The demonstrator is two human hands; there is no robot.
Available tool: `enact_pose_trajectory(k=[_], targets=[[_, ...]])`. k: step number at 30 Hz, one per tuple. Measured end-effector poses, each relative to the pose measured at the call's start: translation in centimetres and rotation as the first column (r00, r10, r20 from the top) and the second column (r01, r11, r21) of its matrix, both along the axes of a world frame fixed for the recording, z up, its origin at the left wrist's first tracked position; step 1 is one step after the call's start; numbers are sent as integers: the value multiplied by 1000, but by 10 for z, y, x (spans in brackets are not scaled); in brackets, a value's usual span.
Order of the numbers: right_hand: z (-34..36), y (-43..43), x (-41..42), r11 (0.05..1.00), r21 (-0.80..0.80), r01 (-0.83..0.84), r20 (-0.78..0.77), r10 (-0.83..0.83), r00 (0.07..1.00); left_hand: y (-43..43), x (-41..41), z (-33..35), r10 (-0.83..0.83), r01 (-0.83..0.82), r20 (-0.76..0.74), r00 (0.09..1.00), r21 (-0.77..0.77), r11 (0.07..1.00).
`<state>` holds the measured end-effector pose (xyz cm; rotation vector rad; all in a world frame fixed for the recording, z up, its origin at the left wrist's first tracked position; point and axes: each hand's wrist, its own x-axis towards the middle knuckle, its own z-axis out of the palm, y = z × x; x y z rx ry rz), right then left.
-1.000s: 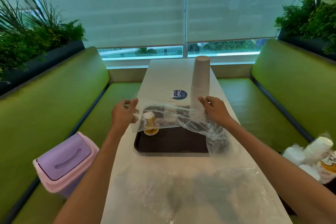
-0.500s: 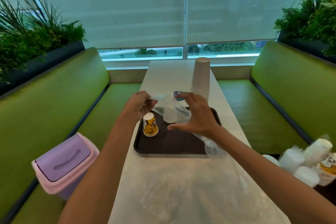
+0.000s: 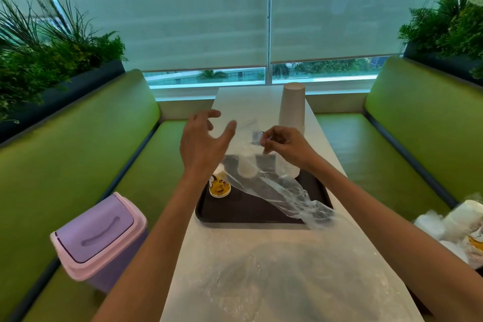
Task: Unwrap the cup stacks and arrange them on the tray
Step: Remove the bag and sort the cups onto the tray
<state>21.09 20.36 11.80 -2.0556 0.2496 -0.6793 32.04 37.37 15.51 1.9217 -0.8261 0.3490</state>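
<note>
Our right hand [image 3: 285, 150] pinches the top end of the plastic wrap [image 3: 282, 191]. Our left hand [image 3: 203, 144] hovers just beside it, fingers spread, holding nothing. The wrap's long axis runs from the pinch down and right across the tray [image 3: 235, 209]. A white cup [image 3: 247, 168] seems to sit inside it, below the pinch and between the hands; we judge the left nearer. The tall cup stack [image 3: 291, 115] stands at the tray's far right, the yellow cup [image 3: 219, 187] at its left.

Dark brown tray [image 3: 251, 210]; yellow printed cup [image 3: 219, 187]; plain beige cup stack [image 3: 292, 110]; lilac-and-pink bin [image 3: 100, 238]; green benches [image 3: 78, 138].
</note>
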Motion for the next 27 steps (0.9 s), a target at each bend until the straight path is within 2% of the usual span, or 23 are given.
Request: enact_pose_trajectory(k=[2, 3, 5, 8, 12, 16, 19, 23, 27], targets=[[3, 2, 3, 998, -10, -57, -27, 56, 998, -6, -2, 1, -54, 33, 168, 984, 120, 992], [4, 3, 4, 996, -10, -84, -45, 83, 996, -10, -3, 2, -80, 44, 185, 980, 190, 981], [3, 4, 4, 992, 18, -123, -62, 124, 990, -15, -2, -2, -106, 75, 131, 986, 222, 972], [-4, 5, -3, 991, 78, -108, -78, 114, 990, -17, 6, -10, -162, 164, -49, 986, 48, 985], [-37, 0, -23, 999, 36, 7, -262, 2, 965, -15, 15, -16, -227, 192, -253, 941, -155, 969], [-72, -2, -34, 992, -47, 115, -254, -123, 959, -12, 26, -18, -235, 148, -375, 897, -247, 958], [-80, -1, -33, 986, -75, 151, -220, -164, 962, -9, 33, -20, -192, 94, -419, 887, -244, 965], [-80, 2, -29, 989, -18, 147, -182, -148, 972, -4, 41, -25, -106, 32, -384, 917, -194, 981], [-74, -4, -29, 985, 124, 122, -251, -88, 964, 5, 53, -33, 40, -46, -163, 986, -29, 999]])
